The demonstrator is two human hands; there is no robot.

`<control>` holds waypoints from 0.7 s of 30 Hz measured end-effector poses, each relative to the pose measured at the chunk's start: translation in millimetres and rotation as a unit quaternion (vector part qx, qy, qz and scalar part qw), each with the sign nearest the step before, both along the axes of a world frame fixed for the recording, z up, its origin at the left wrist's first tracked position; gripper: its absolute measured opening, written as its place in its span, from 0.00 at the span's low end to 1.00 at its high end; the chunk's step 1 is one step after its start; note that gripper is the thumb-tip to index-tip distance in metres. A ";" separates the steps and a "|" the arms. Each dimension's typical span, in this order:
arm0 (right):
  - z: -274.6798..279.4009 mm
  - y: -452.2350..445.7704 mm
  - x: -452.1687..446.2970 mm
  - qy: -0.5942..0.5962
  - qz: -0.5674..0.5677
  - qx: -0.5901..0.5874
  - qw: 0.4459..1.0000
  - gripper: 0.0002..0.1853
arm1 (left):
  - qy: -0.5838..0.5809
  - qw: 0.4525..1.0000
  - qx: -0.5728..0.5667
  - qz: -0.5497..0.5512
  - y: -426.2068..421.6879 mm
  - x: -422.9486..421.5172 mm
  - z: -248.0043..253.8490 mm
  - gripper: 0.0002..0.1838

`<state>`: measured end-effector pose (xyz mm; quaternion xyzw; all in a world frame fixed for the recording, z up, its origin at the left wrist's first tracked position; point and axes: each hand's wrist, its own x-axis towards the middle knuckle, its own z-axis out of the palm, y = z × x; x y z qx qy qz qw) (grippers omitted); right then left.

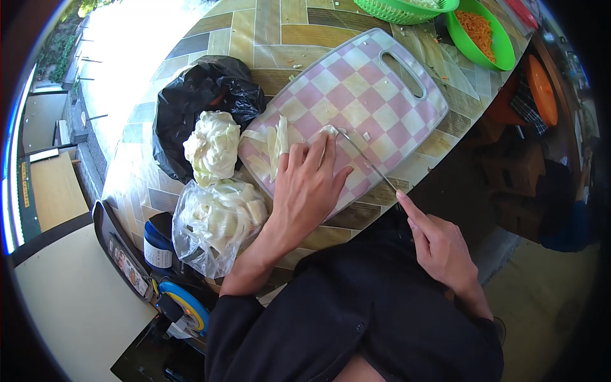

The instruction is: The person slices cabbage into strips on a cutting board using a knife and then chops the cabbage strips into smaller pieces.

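Head view took in a patterned table above a shadowy floor, with a black bag near the checked board. My left hand, thumb held wide, pressed a cabbage piece against the board under my fingertips. My right hand gripped the knife, its tip just beside that piece.

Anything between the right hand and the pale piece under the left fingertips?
Nothing visible but the knife the right hand holds, its blade reaching over the cutting board to the pale piece, beside the fingertips of the left hand.
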<state>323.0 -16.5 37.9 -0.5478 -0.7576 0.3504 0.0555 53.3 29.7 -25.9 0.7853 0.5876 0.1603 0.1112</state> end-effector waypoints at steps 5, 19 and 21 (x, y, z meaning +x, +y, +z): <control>3.0 2.6 -5.3 0.022 0.000 -0.006 1.000 0.35 | 0.007 1.000 -0.001 0.003 0.2 -0.9 0.0 0.27; -18.5 13.9 -22.1 -0.013 0.029 0.023 0.999 0.35 | 0.016 1.000 0.009 0.002 -0.7 -1.0 -1.2 0.27; -17.8 13.0 -22.1 -0.023 0.032 0.027 0.999 0.35 | 0.019 1.000 0.017 0.003 -1.5 -1.6 -1.5 0.26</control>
